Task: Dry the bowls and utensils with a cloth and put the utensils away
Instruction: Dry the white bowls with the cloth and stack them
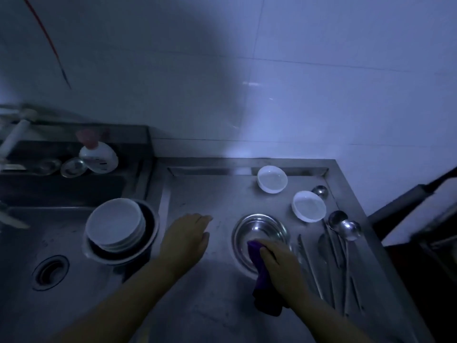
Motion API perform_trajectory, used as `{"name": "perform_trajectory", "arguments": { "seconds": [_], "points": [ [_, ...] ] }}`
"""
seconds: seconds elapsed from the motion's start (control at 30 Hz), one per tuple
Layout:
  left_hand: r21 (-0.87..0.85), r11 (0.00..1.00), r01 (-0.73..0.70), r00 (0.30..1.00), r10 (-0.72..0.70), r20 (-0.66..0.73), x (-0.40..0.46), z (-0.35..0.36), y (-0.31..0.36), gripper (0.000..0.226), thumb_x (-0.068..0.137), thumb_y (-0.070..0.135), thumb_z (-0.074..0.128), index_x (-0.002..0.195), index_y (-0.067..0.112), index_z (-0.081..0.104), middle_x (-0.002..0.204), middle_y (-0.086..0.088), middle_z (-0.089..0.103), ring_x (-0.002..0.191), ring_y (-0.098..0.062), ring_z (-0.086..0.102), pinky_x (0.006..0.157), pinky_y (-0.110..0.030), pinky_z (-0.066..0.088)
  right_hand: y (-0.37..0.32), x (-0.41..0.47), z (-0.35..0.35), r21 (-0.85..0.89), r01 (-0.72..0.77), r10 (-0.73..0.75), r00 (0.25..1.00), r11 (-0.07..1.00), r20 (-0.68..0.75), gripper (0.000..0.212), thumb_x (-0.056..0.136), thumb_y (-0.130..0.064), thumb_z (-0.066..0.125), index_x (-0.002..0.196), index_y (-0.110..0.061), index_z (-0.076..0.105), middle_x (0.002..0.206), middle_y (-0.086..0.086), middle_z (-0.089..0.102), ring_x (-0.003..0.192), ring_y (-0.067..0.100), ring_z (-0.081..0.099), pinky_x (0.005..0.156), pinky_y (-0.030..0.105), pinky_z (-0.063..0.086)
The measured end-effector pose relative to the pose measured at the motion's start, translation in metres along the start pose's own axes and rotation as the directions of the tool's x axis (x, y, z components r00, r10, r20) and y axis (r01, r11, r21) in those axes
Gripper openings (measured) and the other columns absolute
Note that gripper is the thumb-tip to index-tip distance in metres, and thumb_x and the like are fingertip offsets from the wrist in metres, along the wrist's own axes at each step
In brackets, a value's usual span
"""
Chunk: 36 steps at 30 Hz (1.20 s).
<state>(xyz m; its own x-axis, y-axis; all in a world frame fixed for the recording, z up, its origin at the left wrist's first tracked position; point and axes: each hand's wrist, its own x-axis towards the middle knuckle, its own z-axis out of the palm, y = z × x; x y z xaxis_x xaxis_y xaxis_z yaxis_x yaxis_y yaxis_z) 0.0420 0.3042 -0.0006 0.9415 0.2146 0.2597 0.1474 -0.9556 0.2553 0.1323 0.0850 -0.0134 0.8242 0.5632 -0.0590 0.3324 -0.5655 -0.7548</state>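
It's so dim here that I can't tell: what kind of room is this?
Most likely a kitchen washing-up area: a steel sink with a drain, stacked bowls beside it, and spoons laid out on the steel counter.

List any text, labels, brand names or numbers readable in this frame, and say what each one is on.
None can be read.
White bottle with a pink cap behind the sink: a small dark mark and a faint pinkish one on its front, too blurred and dim to read.
White bowls, steel bowl, utensils, purple cloth and wall tiles: no print visible.
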Motion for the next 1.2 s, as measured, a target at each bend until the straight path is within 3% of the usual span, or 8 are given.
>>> {"name": "perform_trajectory", "arguments": {
  "seconds": [0.13, 0.3, 0.43, 0.63, 0.7, 0.83, 1.03, 1.2],
  "points": [
    [-0.112, 0.994, 0.015, 0.997, -0.007, 0.071, 0.046, 0.049, 0.056, 0.021, 0.076, 0.022, 0.067, 0.093, 0.010, 0.071, 0.084, -0.008, 0.070, 0.074, -0.025, 0.068, 0.063, -0.031, 0.056, 0.046, 0.006, -0.037, 0.057, -0.060, 0.063, 0.997, 0.997, -0.051, 0.034, 0.094, -0.006, 0.055, 0.106, -0.037, 0.062, 0.096, -0.011, 0.061, 0.089, 0.006, 0.057, 0.077, 0.006, 0.037],
    [-0.301, 0.856, 0.420, 0.889, -0.321, 0.327, 0.136, 0.130, 0.109, 0.033, 0.092, 0.026, 0.053, 0.122, 0.013, 0.059, 0.119, -0.008, 0.062, 0.110, -0.025, 0.056, 0.090, -0.029, 0.039, 0.098, 0.028, -0.082, 0.175, -0.067, 0.093, 0.986, 0.982, -0.142, 0.038, 0.092, -0.002, 0.058, 0.099, -0.039, 0.062, 0.097, -0.003, 0.067, 0.094, 0.015, 0.061, 0.085, 0.026, 0.046],
    [-0.428, 0.471, 0.772, 0.636, -0.573, 0.517, 0.209, 0.180, 0.132, 0.033, 0.093, 0.028, 0.047, 0.105, 0.002, 0.064, 0.107, -0.020, 0.066, 0.101, -0.034, 0.062, 0.091, -0.037, 0.048, 0.127, 0.052, -0.111, 0.251, -0.038, 0.090, 0.976, 0.967, -0.199, 0.041, 0.091, 0.002, 0.058, 0.103, -0.038, 0.064, 0.100, -0.006, 0.068, 0.096, 0.007, 0.061, 0.087, 0.021, 0.045],
    [-0.617, -0.153, 0.772, 0.353, -0.704, 0.616, 0.259, 0.234, 0.139, 0.040, 0.095, 0.024, 0.050, 0.125, -0.002, 0.048, 0.089, -0.018, 0.058, 0.048, -0.024, 0.055, 0.048, -0.031, 0.051, 0.162, 0.073, -0.137, 0.309, -0.005, 0.082, 0.968, 0.951, -0.236, 0.034, 0.085, -0.017, 0.052, 0.098, -0.048, 0.060, 0.095, -0.017, 0.066, 0.093, -0.004, 0.056, 0.083, 0.011, 0.040],
    [-0.604, -0.212, 0.768, 0.326, -0.683, 0.654, 0.266, 0.246, 0.136, 0.038, 0.097, 0.021, 0.046, 0.127, -0.001, 0.046, 0.082, -0.011, 0.057, 0.053, -0.021, 0.058, 0.039, -0.026, 0.050, 0.172, 0.074, -0.143, 0.320, -0.017, 0.093, 0.970, 0.947, -0.225, 0.035, 0.083, -0.019, 0.051, 0.098, -0.050, 0.060, 0.092, -0.017, 0.066, 0.092, -0.001, 0.057, 0.082, 0.012, 0.041],
    [-0.615, -0.304, 0.728, 0.266, -0.702, 0.661, 0.274, 0.254, 0.130, 0.041, 0.094, -0.002, 0.042, 0.135, -0.002, 0.041, 0.095, -0.019, 0.056, 0.104, -0.038, 0.059, 0.073, -0.039, 0.057, 0.187, 0.071, -0.150, 0.330, -0.005, 0.080, 0.973, 0.944, -0.215, 0.041, 0.086, -0.010, 0.056, 0.099, -0.049, 0.062, 0.093, -0.015, 0.067, 0.095, -0.003, 0.056, 0.083, 0.005, 0.038],
    [-0.609, -0.014, 0.793, 0.361, -0.794, 0.489, 0.228, 0.202, 0.145, 0.034, 0.079, -0.001, 0.056, 0.112, -0.012, 0.056, 0.108, -0.031, 0.062, 0.096, -0.043, 0.061, 0.082, -0.052, 0.054, 0.178, 0.068, -0.152, 0.350, -0.037, 0.103, 0.980, 0.936, -0.171, 0.047, 0.090, -0.003, 0.060, 0.091, -0.050, 0.063, 0.095, -0.026, 0.066, 0.092, -0.003, 0.059, 0.082, 0.009, 0.042],
    [-0.631, 0.214, 0.745, 0.541, -0.748, 0.384, 0.166, 0.126, 0.158, 0.018, 0.079, 0.007, 0.058, 0.097, 0.006, 0.056, 0.089, -0.011, 0.065, 0.069, -0.019, 0.064, 0.052, -0.029, 0.048, 0.137, 0.075, -0.152, 0.385, -0.085, 0.149, 0.979, 0.919, -0.139, 0.025, 0.094, -0.014, 0.057, 0.102, -0.036, 0.064, 0.104, -0.014, 0.067, 0.093, -0.011, 0.059, 0.086, 0.012, 0.046]
  ]
}}
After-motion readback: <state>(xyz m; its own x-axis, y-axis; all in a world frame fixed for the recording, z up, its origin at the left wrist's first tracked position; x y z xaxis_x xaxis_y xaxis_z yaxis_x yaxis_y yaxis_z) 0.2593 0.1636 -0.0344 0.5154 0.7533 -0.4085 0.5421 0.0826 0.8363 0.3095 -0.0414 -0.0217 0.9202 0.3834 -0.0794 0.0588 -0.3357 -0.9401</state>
